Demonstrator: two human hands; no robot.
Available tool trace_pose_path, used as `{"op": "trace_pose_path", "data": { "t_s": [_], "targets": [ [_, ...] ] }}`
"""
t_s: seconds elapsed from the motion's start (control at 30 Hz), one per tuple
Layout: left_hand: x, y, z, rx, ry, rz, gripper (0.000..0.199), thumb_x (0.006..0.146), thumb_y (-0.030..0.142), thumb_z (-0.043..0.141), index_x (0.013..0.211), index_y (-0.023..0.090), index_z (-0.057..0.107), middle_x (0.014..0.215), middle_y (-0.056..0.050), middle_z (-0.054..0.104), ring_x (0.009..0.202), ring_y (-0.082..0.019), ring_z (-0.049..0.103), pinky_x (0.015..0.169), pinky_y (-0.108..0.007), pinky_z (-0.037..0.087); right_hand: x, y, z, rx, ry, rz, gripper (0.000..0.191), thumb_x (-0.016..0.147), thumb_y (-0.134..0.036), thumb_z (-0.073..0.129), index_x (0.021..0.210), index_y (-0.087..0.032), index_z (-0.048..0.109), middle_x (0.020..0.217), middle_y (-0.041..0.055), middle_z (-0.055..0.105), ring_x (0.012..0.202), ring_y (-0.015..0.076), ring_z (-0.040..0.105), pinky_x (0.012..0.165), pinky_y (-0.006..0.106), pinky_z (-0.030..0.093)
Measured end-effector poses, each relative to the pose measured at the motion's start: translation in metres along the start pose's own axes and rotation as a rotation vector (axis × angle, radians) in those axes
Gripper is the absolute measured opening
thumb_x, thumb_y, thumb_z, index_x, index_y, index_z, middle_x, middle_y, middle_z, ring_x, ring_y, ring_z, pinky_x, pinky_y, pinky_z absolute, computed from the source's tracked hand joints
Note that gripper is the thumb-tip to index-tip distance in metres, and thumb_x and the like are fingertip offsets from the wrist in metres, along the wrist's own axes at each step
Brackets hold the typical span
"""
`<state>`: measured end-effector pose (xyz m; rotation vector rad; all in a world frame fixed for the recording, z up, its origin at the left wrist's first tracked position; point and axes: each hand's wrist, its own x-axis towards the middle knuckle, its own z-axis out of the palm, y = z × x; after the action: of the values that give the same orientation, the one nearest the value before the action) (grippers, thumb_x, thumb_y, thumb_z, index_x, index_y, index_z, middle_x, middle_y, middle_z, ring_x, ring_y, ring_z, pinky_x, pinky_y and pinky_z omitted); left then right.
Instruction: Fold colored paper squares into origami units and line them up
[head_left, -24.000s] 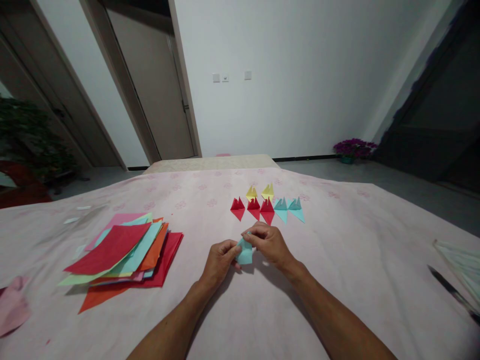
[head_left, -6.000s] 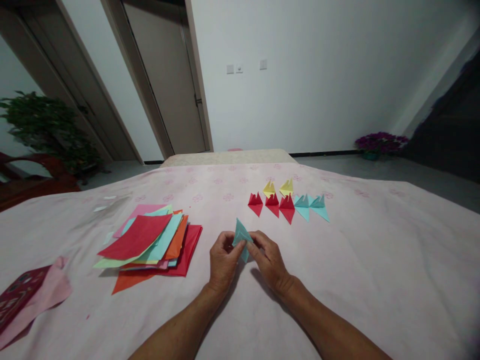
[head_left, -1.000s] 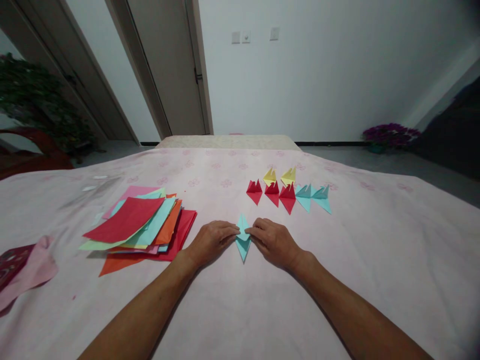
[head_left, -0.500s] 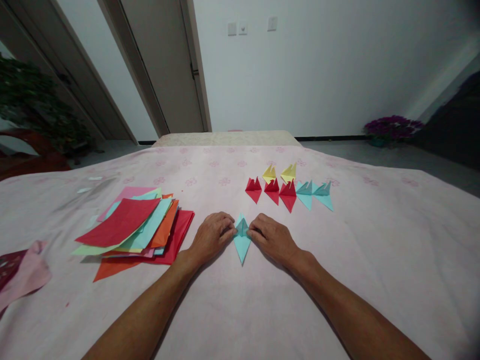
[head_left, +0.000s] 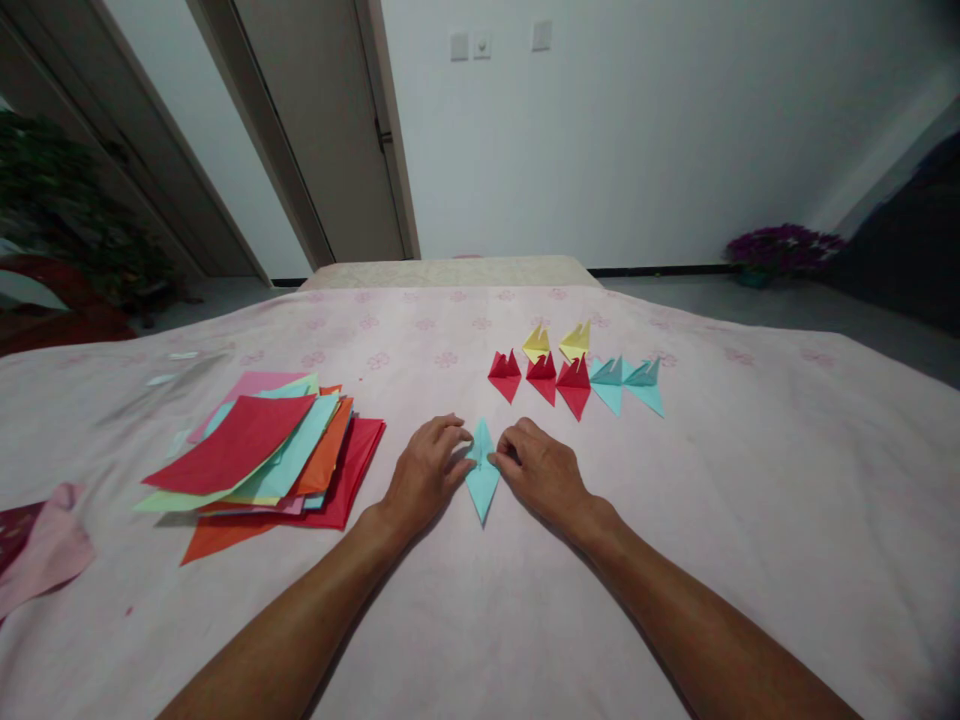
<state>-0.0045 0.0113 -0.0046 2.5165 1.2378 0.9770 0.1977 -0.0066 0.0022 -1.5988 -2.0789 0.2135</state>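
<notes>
blue folded paper between 2 hands, center of frame, long axis near-far

near: blue folded paper (head_left: 482, 485) lies flat on the pink tablecloth (head_left: 480, 630), slim diamond, 1 tip toward bottom of frame, other tip toward top. it sits to the right of the left hand (head_left: 426, 468) and to the left of the right hand (head_left: 546, 472); both at its edges, neither clearly nearer. left hand part open, fingers curved, gap between thumb and index, thumb touching left edge. right hand more closed, fingers curled, thumb and index together, pinching right edge around mid-length; layers caught there too small to tell.

left of frame, same depth roughly: pink cloth (head_left: 64, 560) at far left edge, then loose paper stack (head_left: 240, 445), red sheet on top, orange, green, blue and pink showing under, well apart from left hand.

farther, right of center: row of 3 red folded pieces (head_left: 574, 385) and 2 blue folded pieces (head_left: 645, 382), points toward bottom of frame. 2 yellow folded pieces (head_left: 574, 345) just behind the red.

back: wall (head_left: 600, 140), door (head_left: 322, 130) upper left, purple flowers (head_left: 780, 245) upper right.
</notes>
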Motion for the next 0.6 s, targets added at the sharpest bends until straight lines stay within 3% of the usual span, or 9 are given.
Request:
{"op": "trace_pose_path", "data": {
  "t_s": [0.1,0.17,0.43,0.6],
  "targets": [
    [-0.0011,-0.0050,0.0057,-0.009,0.010,0.163,0.022,0.094,0.019,0.056,0.115,0.023,0.061,0.130,-0.010,0.062,0.131,-0.025,0.051,0.110,-0.051,0.041,0.0006,0.0011,0.0014,-0.006,0.003,-0.002,0.010,0.088,-0.028,0.065,0.083,-0.022,0.059,0.087,-0.0014,0.059,0.077,0.0126,0.056,0.064,0.025,0.033],
    [-0.0008,-0.0074,0.0085,-0.001,-0.008,0.199,0.025,0.096,0.020,0.053,0.119,0.023,0.062,0.131,-0.010,0.063,0.133,-0.026,0.050,0.112,-0.054,0.039,0.0008,0.0018,0.0021,-0.009,0.006,-0.002,0.010,0.088,-0.028,0.065,0.083,-0.022,0.059,0.087,-0.0014,0.059,0.076,0.0126,0.056,0.064,0.025,0.033],
    [0.0022,-0.0090,0.0093,0.132,-0.147,0.118,0.035,0.094,0.027,0.057,0.129,0.023,0.061,0.141,-0.010,0.056,0.139,-0.029,0.041,0.114,-0.056,0.034,-0.0008,0.0026,0.0018,-0.003,0.029,-0.067,0.007,0.089,-0.023,0.064,0.085,-0.022,0.058,0.089,-0.0004,0.060,0.078,0.0139,0.055,0.068,0.026,0.036],
    [0.0025,-0.0098,0.0087,0.205,-0.218,0.101,0.039,0.098,0.032,0.048,0.136,0.025,0.054,0.146,-0.009,0.052,0.143,-0.029,0.035,0.115,-0.056,0.030,-0.0044,0.0005,-0.0007,-0.085,-0.009,-0.229,0.010,0.094,-0.020,0.057,0.089,-0.022,0.065,0.088,0.0027,0.062,0.084,0.0170,0.054,0.074,0.029,0.037]
  ]
}}
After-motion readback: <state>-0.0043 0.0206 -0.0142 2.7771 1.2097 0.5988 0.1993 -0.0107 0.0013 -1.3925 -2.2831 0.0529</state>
